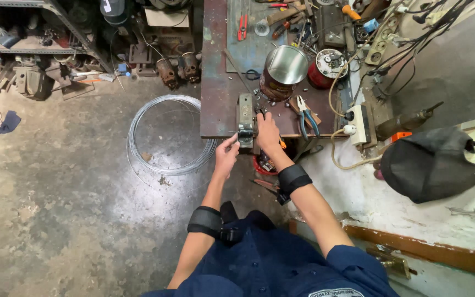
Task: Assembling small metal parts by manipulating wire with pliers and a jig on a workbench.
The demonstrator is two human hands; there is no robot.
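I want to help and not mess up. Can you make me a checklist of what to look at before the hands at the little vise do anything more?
1. Left hand at the vise front: ok.
2. Right hand on the vise: ok.
3. Piece clamped tight: cannot tell.
4. Blue-handled pliers within reach: ok.
5. Metal can clear of the hands: ok.
6. Wire coil on the floor near the feet: not ok.

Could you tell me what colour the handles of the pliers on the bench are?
Blue, on the pliers; head view.

Open bench [215, 110] left of the vise [245, 118]; the tin can [282, 71] and pliers [307, 116] crowd its right.
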